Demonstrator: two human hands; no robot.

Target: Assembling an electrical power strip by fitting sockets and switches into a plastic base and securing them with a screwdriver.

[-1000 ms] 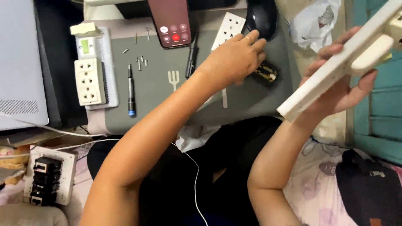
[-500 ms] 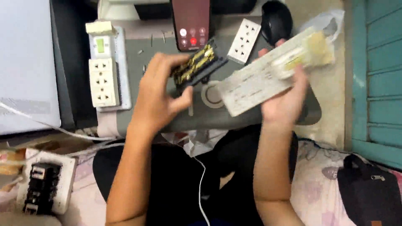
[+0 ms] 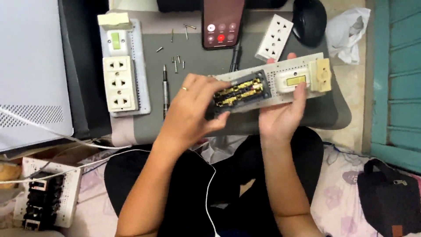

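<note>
My left hand (image 3: pixel 193 112) grips a black socket module with brass contacts (image 3: pixel 239 92) and presses it against the left end of a white perforated board (image 3: pixel 280 79). My right hand (image 3: pixel 283 116) holds that board from below, thumb near its white switch with a yellow-green window (image 3: pixel 294 80). A cream fuse block (image 3: pixel 321 74) sits at the board's right end. The board hovers above the grey mat (image 3: pixel 149 118).
On the mat lie a finished white board with switch and triple socket (image 3: pixel 119 72), a screwdriver (image 3: pixel 165 90), loose screws (image 3: pixel 176 59), a phone (image 3: pixel 222 22), a white socket face (image 3: pixel 275 37) and a black mouse (image 3: pixel 309 21). Another board (image 3: pixel 44 197) lies bottom left.
My left hand picked the black module off the mat and brought it to the board. My right hand lowered the board and turned it level in front of me.
</note>
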